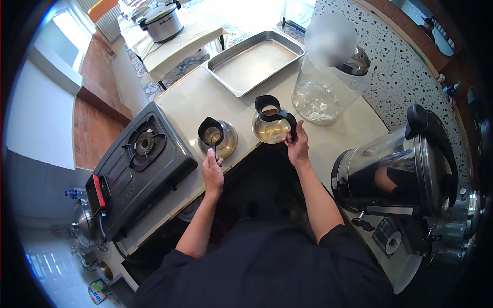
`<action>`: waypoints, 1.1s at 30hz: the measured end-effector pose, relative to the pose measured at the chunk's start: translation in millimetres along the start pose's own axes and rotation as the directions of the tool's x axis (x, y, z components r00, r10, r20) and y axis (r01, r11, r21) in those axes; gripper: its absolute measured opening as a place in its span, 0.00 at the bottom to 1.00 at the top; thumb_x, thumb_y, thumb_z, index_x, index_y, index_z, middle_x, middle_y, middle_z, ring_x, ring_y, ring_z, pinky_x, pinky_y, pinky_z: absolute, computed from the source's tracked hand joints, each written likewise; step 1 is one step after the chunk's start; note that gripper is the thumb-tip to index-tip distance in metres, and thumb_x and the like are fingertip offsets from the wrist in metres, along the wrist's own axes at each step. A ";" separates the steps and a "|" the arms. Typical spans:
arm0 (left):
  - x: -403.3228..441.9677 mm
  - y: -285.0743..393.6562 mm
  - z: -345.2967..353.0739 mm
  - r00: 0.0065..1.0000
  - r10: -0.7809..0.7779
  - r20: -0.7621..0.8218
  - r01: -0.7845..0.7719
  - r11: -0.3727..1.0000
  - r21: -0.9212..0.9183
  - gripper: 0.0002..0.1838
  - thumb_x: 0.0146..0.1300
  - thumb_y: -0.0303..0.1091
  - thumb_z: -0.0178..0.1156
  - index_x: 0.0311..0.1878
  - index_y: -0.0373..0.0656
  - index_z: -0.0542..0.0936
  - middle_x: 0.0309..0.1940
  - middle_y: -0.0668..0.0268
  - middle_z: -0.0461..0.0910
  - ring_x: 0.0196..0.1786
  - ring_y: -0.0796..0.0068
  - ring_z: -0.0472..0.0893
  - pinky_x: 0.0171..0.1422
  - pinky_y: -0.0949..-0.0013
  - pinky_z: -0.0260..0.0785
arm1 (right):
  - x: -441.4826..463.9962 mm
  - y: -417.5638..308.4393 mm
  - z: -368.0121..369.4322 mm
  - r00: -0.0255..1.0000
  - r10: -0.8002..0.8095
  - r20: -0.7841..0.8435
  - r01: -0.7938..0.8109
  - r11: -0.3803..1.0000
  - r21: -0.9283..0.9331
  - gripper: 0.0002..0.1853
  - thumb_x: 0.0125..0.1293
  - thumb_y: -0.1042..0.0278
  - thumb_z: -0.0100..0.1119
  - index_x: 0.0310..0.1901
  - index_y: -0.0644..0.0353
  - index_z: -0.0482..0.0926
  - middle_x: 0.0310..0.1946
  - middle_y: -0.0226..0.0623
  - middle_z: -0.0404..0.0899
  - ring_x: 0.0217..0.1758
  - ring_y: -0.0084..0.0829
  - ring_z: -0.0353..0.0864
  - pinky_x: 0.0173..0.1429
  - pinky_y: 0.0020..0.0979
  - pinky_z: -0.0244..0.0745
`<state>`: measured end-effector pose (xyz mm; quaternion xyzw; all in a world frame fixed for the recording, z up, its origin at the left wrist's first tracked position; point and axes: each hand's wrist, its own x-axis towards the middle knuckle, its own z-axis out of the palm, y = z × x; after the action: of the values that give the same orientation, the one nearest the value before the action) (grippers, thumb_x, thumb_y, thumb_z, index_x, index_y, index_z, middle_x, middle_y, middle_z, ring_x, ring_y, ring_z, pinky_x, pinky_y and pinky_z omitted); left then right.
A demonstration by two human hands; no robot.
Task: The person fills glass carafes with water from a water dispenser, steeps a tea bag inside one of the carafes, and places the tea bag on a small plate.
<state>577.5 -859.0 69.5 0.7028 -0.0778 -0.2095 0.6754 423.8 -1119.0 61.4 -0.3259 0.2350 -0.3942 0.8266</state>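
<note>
Two coffee pots with black collars and handles are in front of me at the counter's near edge. My left hand is closed around the handle of the left coffee pot, which stands on the counter beside the stove. My right hand grips the curved black handle of the right coffee pot, its fingers partly hidden behind the handle. That pot is at the counter edge; whether its base touches the surface I cannot tell. Both pots look see-through, with a pale yellowish tint low in the right one.
A black gas stove lies to the left. Behind the pots sits a shallow steel tray. A clear container holding white lumps stands right of it, its top blurred. A large steel urn is at right, a rice cooker farther back.
</note>
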 end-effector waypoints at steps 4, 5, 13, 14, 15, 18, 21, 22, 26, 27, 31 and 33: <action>4.5 1.9 5.3 0.997 0.070 0.010 -0.070 0.997 -0.016 0.29 0.90 0.60 0.44 0.36 0.48 0.71 0.28 0.74 0.69 0.32 0.81 0.68 0.39 0.71 0.64 | 10.8 3.1 0.1 1.000 0.022 -0.015 -0.022 1.000 0.014 0.23 0.82 0.40 0.64 0.42 0.55 0.81 0.35 0.28 0.78 0.34 0.22 0.74 0.46 0.28 0.77; 5.8 1.7 7.0 0.996 0.086 0.013 -0.085 0.996 -0.024 0.29 0.91 0.60 0.44 0.36 0.48 0.72 0.29 0.73 0.70 0.33 0.81 0.70 0.40 0.70 0.65 | 12.2 3.6 -1.4 1.000 0.024 -0.011 -0.024 1.000 0.012 0.23 0.82 0.40 0.64 0.42 0.55 0.81 0.35 0.28 0.78 0.34 0.22 0.74 0.46 0.29 0.77; -0.3 1.7 8.8 0.969 0.246 -0.019 -0.240 0.958 0.158 0.28 0.92 0.56 0.42 0.45 0.42 0.79 0.37 0.68 0.79 0.42 0.76 0.78 0.51 0.67 0.74 | -23.7 -13.5 -3.8 1.000 -0.021 -0.020 0.022 0.999 0.038 0.24 0.82 0.39 0.63 0.39 0.53 0.79 0.31 0.27 0.74 0.33 0.22 0.71 0.45 0.32 0.75; -0.3 0.8 6.3 0.971 0.240 -0.015 -0.234 0.957 0.172 0.28 0.92 0.56 0.42 0.46 0.42 0.79 0.38 0.68 0.80 0.42 0.76 0.78 0.53 0.66 0.74 | -30.4 -15.6 -9.1 1.000 -0.020 -0.008 0.021 0.998 0.057 0.23 0.83 0.40 0.62 0.40 0.53 0.80 0.32 0.27 0.75 0.34 0.22 0.72 0.46 0.32 0.76; -1.2 1.3 4.8 0.972 0.234 -0.013 -0.227 0.956 0.186 0.28 0.92 0.56 0.42 0.46 0.42 0.79 0.38 0.67 0.80 0.43 0.75 0.78 0.54 0.66 0.74 | -37.4 -17.6 -12.7 1.000 -0.018 0.004 0.018 0.997 0.077 0.22 0.84 0.41 0.62 0.41 0.54 0.81 0.34 0.27 0.76 0.35 0.22 0.72 0.46 0.32 0.77; -0.5 1.6 3.0 0.978 0.206 0.013 -0.205 0.961 0.186 0.28 0.92 0.58 0.42 0.48 0.42 0.79 0.44 0.65 0.81 0.48 0.72 0.80 0.60 0.65 0.75 | -58.4 -24.0 -21.1 1.000 -0.005 0.001 0.005 0.995 0.095 0.22 0.84 0.42 0.61 0.41 0.54 0.80 0.34 0.27 0.75 0.35 0.22 0.72 0.46 0.33 0.77; 1.8 0.4 5.8 0.970 0.242 -0.031 -0.233 0.957 0.171 0.28 0.92 0.56 0.43 0.49 0.41 0.81 0.39 0.67 0.81 0.43 0.75 0.79 0.55 0.66 0.74 | -80.6 -31.6 -24.3 1.000 0.009 -0.008 -0.008 0.994 0.113 0.22 0.85 0.42 0.60 0.41 0.53 0.80 0.33 0.28 0.75 0.35 0.22 0.72 0.46 0.33 0.76; 2.0 0.8 5.3 0.974 0.224 -0.038 -0.214 0.962 0.168 0.28 0.92 0.55 0.43 0.51 0.40 0.81 0.41 0.65 0.82 0.45 0.73 0.80 0.57 0.65 0.74 | -87.2 -34.6 -25.6 1.000 0.009 -0.004 -0.008 0.993 0.118 0.22 0.85 0.42 0.60 0.40 0.53 0.80 0.32 0.28 0.75 0.35 0.22 0.72 0.46 0.33 0.76; -5.2 -2.4 -6.0 0.967 0.241 -0.077 -0.210 0.934 0.288 0.28 0.90 0.53 0.46 0.66 0.35 0.78 0.53 0.59 0.81 0.57 0.66 0.80 0.68 0.59 0.71 | -112.4 -47.9 -25.4 1.000 0.003 -0.009 -0.002 0.992 0.130 0.25 0.87 0.41 0.56 0.38 0.54 0.79 0.32 0.28 0.75 0.34 0.24 0.71 0.47 0.35 0.74; -9.5 -5.0 -9.0 0.960 0.269 -0.080 -0.226 0.910 0.347 0.28 0.90 0.53 0.48 0.70 0.34 0.77 0.56 0.59 0.80 0.61 0.65 0.79 0.72 0.58 0.70 | -118.5 -50.9 -25.9 1.000 -0.009 0.015 0.007 0.992 0.124 0.26 0.87 0.41 0.53 0.38 0.55 0.79 0.31 0.29 0.74 0.35 0.25 0.70 0.48 0.36 0.72; -69.8 46.1 5.7 0.714 0.698 0.058 -0.536 0.491 0.687 0.34 0.81 0.42 0.62 0.80 0.35 0.67 0.70 0.53 0.74 0.67 0.51 0.78 0.76 0.51 0.69 | -143.8 -57.2 -32.9 0.999 -0.014 0.044 0.006 0.987 0.158 0.24 0.88 0.42 0.53 0.40 0.54 0.80 0.32 0.29 0.74 0.36 0.25 0.70 0.48 0.36 0.73; -83.6 39.1 9.4 0.870 0.394 0.297 -0.485 0.797 0.360 0.35 0.81 0.45 0.62 0.83 0.39 0.64 0.72 0.54 0.72 0.67 0.53 0.78 0.75 0.54 0.71 | -159.7 -58.4 -32.7 0.999 0.001 0.033 -0.007 0.984 0.179 0.23 0.88 0.43 0.53 0.42 0.54 0.81 0.32 0.29 0.74 0.37 0.26 0.72 0.49 0.36 0.73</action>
<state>505.2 -837.7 123.7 0.7687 -0.3530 -0.0960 0.5246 281.1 -1029.9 102.5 -0.2559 0.1858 -0.4067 0.8571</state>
